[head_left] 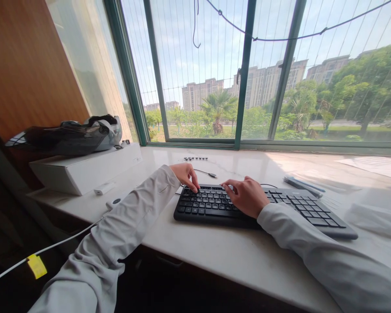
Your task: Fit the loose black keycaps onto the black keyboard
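A black keyboard (299, 208) lies on a white marble sill (215, 248) in front of a large window. My left hand (186, 174) hovers at the keyboard's upper left corner, fingers curled down and pinched together on the top row of keys. My right hand (246, 195) rests on the keyboard's middle, fingers bent and pressed onto the keys near the top row. Both arms wear light grey sleeves. What the fingertips pinch, if anything, is too small to make out.
A row of small dark keycaps (195, 158) lies behind the keyboard, beside a thin cable end (211, 174). A white box (84, 169) with a dark bag (68, 135) on top stands at the left. A white cable with yellow tag (36, 265) hangs off the edge. Pens (303, 184) lie at the right.
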`<action>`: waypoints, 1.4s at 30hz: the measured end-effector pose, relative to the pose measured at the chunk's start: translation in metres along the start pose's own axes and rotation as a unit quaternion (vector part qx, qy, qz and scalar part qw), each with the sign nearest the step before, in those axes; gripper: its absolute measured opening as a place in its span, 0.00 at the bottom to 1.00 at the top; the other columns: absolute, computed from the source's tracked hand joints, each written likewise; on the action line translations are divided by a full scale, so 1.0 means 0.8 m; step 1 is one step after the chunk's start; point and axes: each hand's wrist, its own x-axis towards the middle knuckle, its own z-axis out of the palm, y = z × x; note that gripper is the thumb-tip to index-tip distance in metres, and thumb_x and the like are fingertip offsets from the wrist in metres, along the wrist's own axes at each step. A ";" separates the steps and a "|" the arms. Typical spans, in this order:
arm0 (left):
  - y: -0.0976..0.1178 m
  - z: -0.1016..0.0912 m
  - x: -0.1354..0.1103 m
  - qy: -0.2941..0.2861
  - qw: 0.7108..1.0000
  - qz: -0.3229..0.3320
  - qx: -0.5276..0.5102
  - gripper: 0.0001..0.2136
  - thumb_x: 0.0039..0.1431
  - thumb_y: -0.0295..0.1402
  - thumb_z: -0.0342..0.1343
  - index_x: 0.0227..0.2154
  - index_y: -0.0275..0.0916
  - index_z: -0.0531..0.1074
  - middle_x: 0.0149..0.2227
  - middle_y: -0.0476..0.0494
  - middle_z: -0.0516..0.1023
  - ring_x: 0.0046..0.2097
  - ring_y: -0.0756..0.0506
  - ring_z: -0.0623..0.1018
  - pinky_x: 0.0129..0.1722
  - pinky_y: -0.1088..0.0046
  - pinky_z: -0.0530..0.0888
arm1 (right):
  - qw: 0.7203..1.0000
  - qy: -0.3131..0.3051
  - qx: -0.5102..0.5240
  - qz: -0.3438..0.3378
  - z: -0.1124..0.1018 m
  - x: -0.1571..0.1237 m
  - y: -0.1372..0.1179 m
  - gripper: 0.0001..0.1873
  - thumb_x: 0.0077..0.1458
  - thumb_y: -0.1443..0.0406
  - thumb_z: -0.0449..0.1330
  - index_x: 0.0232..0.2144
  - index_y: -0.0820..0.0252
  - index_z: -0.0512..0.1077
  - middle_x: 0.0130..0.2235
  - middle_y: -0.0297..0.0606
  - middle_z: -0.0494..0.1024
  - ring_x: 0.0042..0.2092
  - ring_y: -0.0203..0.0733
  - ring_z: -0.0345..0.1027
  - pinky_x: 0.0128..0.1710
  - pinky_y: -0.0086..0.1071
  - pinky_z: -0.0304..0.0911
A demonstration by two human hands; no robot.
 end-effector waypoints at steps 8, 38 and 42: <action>0.025 -0.003 -0.010 -0.002 0.998 -0.009 0.054 0.16 0.39 0.42 0.65 0.32 0.38 0.80 0.13 0.52 0.69 0.16 0.56 0.64 0.19 0.81 0.59 | 1.000 -0.004 -0.020 -0.023 0.001 0.000 -0.003 0.23 0.61 0.54 0.42 0.40 0.50 0.75 0.23 0.36 0.75 0.29 0.40 0.63 0.38 0.32 0.52; 0.069 0.006 -0.005 0.006 0.985 -0.076 0.154 0.09 0.37 0.29 0.65 0.27 0.38 0.80 0.23 0.48 0.78 0.21 0.53 0.70 0.25 0.78 0.66 | 0.998 -0.015 -0.015 -0.065 -0.003 0.001 -0.013 0.22 0.62 0.56 0.42 0.40 0.54 0.75 0.28 0.37 0.79 0.29 0.39 0.67 0.42 0.34 0.51; 0.061 0.003 -0.006 -0.021 0.991 -0.072 0.110 0.10 0.39 0.31 0.64 0.30 0.37 0.80 0.24 0.46 0.78 0.19 0.53 0.69 0.22 0.77 0.66 | 0.995 0.001 -0.017 -0.099 -0.006 0.001 -0.014 0.22 0.63 0.59 0.41 0.39 0.55 0.75 0.28 0.37 0.79 0.29 0.37 0.69 0.43 0.34 0.49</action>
